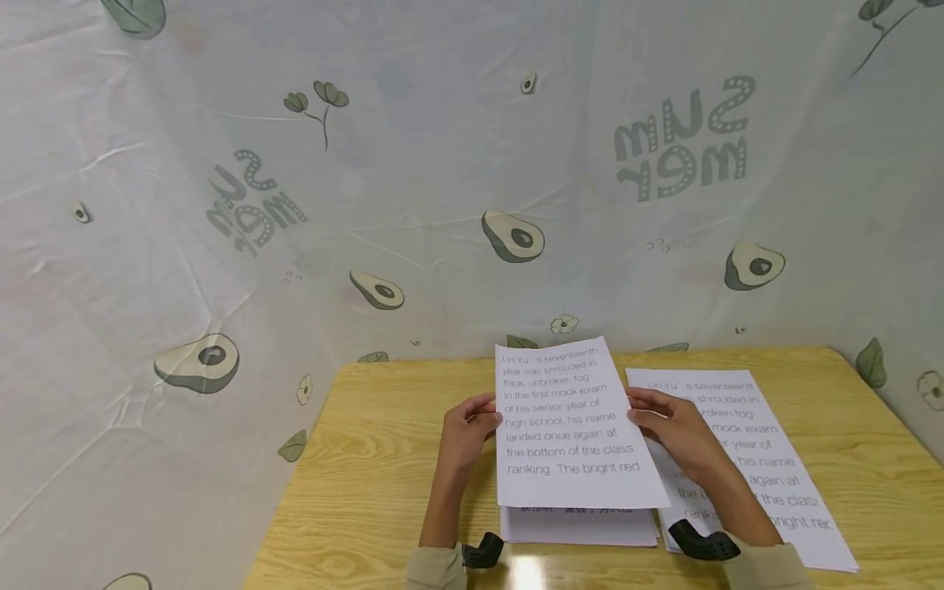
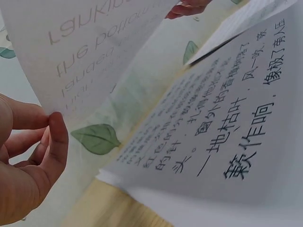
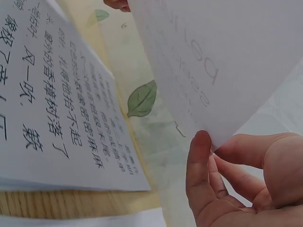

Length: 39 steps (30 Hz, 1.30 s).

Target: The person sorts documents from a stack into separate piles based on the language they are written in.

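While hands [image 1: 466, 432] [image 1: 676, 429] pinch printed sheet [image 1: 569, 438] | paper stack [image 1: 578, 528] lies beneath

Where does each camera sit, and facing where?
Head: worn there, facing forward and down at the white English-printed paper sheet; left hand, right hand, forearms show.
Left wrist: worn there, facing its fingers pinching the sheet; right hand partly shows.
Right wrist: worn there, facing its fingers pinching the opposite edge; left hand partly shows.
Both wrist views share white Chinese-printed paper pages.
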Available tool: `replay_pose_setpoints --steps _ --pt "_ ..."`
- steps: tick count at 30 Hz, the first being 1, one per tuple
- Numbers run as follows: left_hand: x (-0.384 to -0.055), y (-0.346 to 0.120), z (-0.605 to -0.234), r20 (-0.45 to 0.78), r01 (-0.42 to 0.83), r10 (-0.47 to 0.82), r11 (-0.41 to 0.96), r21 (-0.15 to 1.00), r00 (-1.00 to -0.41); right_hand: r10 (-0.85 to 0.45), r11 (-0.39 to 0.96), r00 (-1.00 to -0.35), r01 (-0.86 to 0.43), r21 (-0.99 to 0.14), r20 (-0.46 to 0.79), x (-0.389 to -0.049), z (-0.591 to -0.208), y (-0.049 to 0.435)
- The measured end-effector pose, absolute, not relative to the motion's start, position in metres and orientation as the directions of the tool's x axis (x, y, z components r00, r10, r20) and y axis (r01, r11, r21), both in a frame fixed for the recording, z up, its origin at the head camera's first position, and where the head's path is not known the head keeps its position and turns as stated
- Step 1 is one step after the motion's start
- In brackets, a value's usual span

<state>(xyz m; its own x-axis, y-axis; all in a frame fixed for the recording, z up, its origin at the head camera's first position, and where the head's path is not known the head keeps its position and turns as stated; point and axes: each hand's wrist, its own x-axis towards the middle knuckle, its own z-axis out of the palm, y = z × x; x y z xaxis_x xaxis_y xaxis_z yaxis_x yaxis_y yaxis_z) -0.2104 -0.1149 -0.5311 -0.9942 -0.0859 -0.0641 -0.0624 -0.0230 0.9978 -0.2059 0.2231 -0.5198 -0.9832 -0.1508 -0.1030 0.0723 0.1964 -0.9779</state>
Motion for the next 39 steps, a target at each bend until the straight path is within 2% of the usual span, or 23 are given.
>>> replay_pose_setpoints --steps 12,22,39 --pt "-0.212 -0.08 -0.54 -0.032 -0.037 -0.119 0.046 0.998 -0.992 -0.121 0.284 -0.985 0.081 -0.956 -0.12 -0.201 -0.523 0.251" --pt "-0.208 -0.038 -0.552 -0.048 -0.051 -0.108 0.023 0.998 -0.993 -0.112 0.337 -0.984 0.097 -0.936 -0.142 -0.191 -0.534 0.291" --pt "-0.202 0.039 -0.559 -0.031 -0.046 -0.131 0.113 0.993 -0.991 -0.019 0.413 -0.984 0.154 -0.898 -0.178 -0.174 -0.546 0.363"
